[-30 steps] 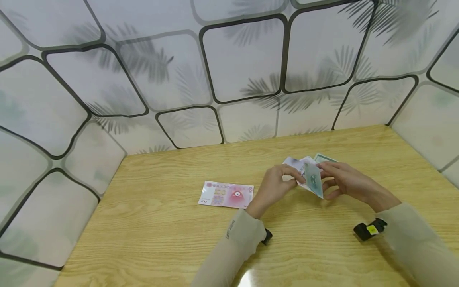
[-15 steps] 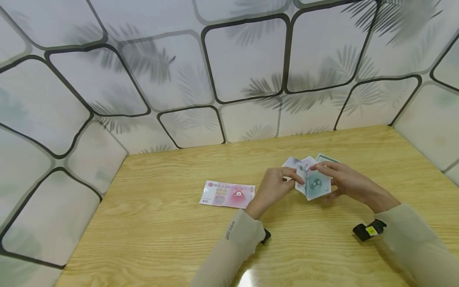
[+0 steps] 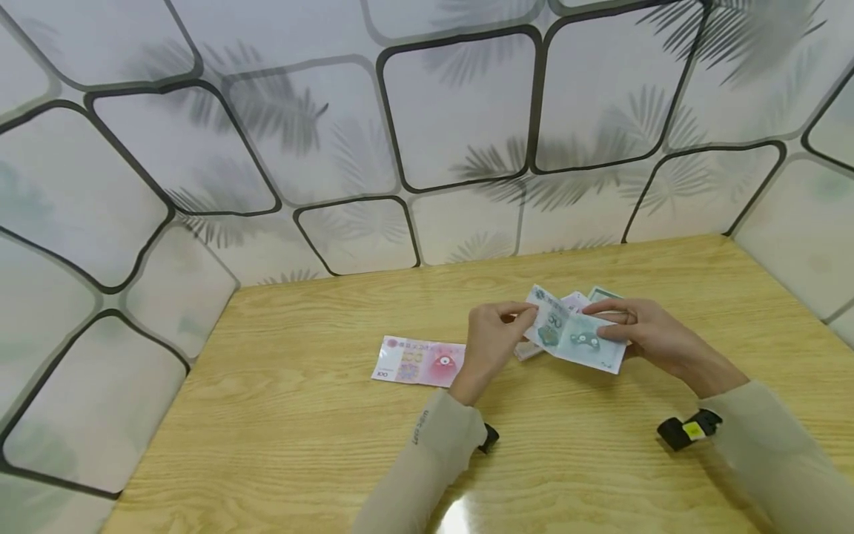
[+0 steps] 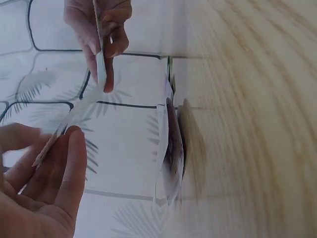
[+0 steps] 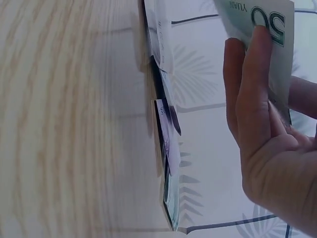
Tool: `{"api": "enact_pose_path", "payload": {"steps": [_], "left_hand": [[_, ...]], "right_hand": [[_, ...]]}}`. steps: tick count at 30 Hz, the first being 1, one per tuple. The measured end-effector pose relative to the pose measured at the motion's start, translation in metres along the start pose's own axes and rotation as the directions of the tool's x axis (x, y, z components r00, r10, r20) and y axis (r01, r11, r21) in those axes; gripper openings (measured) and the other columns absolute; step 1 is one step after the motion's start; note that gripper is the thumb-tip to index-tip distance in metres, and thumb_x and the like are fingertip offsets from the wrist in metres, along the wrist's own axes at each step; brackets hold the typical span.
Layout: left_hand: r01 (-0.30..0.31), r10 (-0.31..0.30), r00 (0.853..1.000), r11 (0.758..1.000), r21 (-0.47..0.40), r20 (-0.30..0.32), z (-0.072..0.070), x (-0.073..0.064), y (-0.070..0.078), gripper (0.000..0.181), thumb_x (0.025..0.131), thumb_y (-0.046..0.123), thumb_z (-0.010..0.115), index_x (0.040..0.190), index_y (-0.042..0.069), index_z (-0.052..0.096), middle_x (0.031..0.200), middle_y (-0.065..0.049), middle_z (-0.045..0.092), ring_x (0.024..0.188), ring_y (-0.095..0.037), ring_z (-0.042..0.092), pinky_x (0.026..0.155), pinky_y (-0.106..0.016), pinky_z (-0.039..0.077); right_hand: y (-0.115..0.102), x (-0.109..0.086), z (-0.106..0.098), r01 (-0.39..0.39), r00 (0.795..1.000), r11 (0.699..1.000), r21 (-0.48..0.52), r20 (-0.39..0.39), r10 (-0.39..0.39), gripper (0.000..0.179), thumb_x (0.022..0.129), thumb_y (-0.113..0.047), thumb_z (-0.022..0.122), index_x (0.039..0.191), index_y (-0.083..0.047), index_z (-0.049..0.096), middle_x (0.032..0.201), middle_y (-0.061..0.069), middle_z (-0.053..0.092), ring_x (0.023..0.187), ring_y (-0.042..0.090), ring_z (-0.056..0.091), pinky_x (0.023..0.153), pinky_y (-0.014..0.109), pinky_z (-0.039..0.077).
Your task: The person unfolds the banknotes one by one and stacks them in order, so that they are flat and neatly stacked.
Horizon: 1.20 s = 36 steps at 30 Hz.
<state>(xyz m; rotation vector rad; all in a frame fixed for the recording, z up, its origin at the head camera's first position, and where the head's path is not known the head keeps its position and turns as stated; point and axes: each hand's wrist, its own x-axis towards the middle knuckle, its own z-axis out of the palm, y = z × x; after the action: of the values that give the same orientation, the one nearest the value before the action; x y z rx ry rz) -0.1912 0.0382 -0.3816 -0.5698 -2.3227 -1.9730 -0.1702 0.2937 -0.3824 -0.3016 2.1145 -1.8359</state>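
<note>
We are looking down at a wooden table (image 3: pixel 320 445) where both hands are holding one green fifty note (image 3: pixel 577 337) stretched flat a little above the surface, right of centre. The left hand (image 3: pixel 492 343) is pinching the note's left end between thumb and fingertips, and the right hand (image 3: pixel 643 334) is gripping its right end, with the fingers (image 5: pixel 252 84) lying together along the printed face in the right wrist view. The left wrist view is showing the note edge-on (image 4: pixel 79 106), slightly bowed between the two grips. Beneath and just beyond the held note, a small loose pile of other notes (image 3: pixel 587 299) is lying on the table, overlapping unevenly; how many sheets are in it we cannot tell. Well to the left, a pink hundred note (image 3: pixel 419 362) is lying flat by itself, close beside the left wrist. We are judging the main risk to be a slip: the sheet is thin and each hand is holding only an end, so a loosened pinch could be letting it flutter back onto the pile and mix with the others. Opposed pulling could be creasing or tearing the paper along its bowed middle. The left forearm (image 3: pixel 427 467) is passing close over the near right corner of the pink note, so a sweep leftward could be dragging or skewing it. The pile, already fanned out, could be scattering if a knuckle is brushing it while the hands are lowering.
</note>
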Motion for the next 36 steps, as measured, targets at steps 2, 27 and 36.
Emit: {"api": "enact_pose_path", "payload": {"steps": [2, 27, 36], "left_hand": [[0.02, -0.02, 1.0, 0.999, -0.034, 0.002, -0.003, 0.002, -0.003, 0.017, 0.092, -0.006, 0.067, 0.108, -0.006, 0.075, 0.095, -0.013, 0.073, 0.063, -0.01, 0.064, 0.062, -0.032, 0.062], [0.283, -0.269, 0.958, 0.946, -0.158, 0.1, -0.035, 0.005, -0.012, 0.025, 0.095, -0.009, 0.061, 0.12, -0.01, 0.06, 0.091, -0.01, 0.065, 0.077, -0.013, 0.059, 0.075, -0.046, 0.062], [0.302, -0.294, 0.953, 0.943, -0.142, 0.075, -0.043, 0.006, -0.014, 0.03, 0.098, -0.004, 0.061, 0.127, -0.003, 0.064, 0.102, -0.014, 0.071, 0.08, -0.015, 0.064, 0.077, -0.042, 0.062]], "right_hand": [[-0.001, 0.0, -0.001, 0.008, 1.0, 1.0, 0.014, 0.0, -0.008, 0.029, 0.104, -0.003, 0.053, 0.134, 0.0, 0.054, 0.105, 0.0, 0.073, 0.086, 0.021, 0.071, 0.065, 0.037, 0.061], [0.003, 0.002, -0.001, 0.058, 0.996, 0.977, 0.206, 0.057, -0.071, 0.031, 0.101, 0.008, 0.055, 0.12, -0.015, 0.062, 0.105, 0.007, 0.072, 0.088, 0.021, 0.071, 0.063, 0.033, 0.062], [0.007, 0.005, -0.001, 0.087, 0.993, 0.973, 0.212, 0.057, -0.101, 0.028, 0.104, 0.006, 0.05, 0.13, -0.004, 0.054, 0.109, 0.007, 0.071, 0.092, 0.02, 0.071, 0.068, 0.034, 0.062]]}}
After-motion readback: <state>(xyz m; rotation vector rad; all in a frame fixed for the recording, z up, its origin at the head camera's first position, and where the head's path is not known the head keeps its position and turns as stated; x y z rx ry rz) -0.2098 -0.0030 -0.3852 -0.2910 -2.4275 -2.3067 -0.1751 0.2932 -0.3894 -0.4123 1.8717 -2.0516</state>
